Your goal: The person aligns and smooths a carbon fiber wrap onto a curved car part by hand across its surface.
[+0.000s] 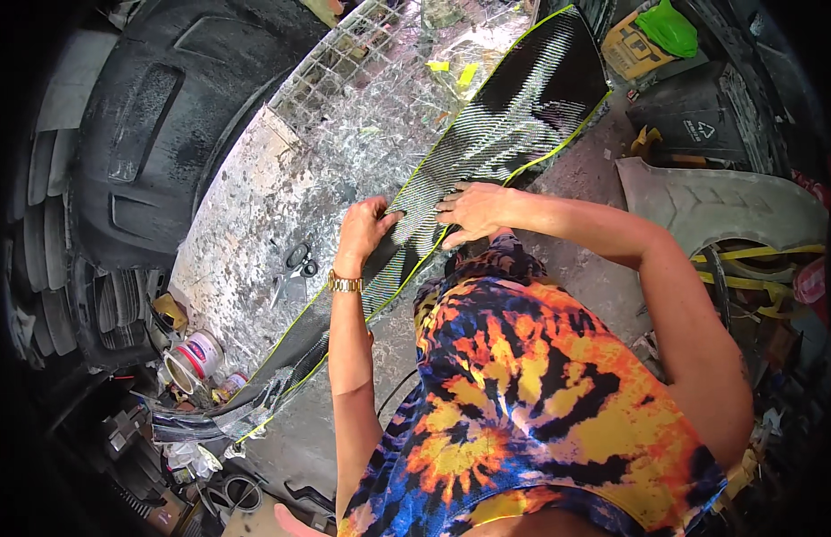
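A long strip of black and silver woven carbon-fibre cloth (523, 98), edged in yellow-green, runs diagonally over the worktable from the upper right to the lower left. My left hand (366, 231) is closed at the strip's far edge, with the thumb lying on the weave; its curled fingers are partly hidden. Flat on the cloth beside it rests my right hand (476, 211), its fingers stretched out and apart. A pair of dark-handled scissors (299, 261) lies on the table, left of my left hand and apart from the cloth.
The worktable (245, 224) is stained and speckled, with a wire mesh (344, 54) at its far side. Cans (199, 354) stand at the left corner. Large black moulded panels (156, 116) fill the left. At right are a grey fender (720, 206) and a yellow box (643, 45).
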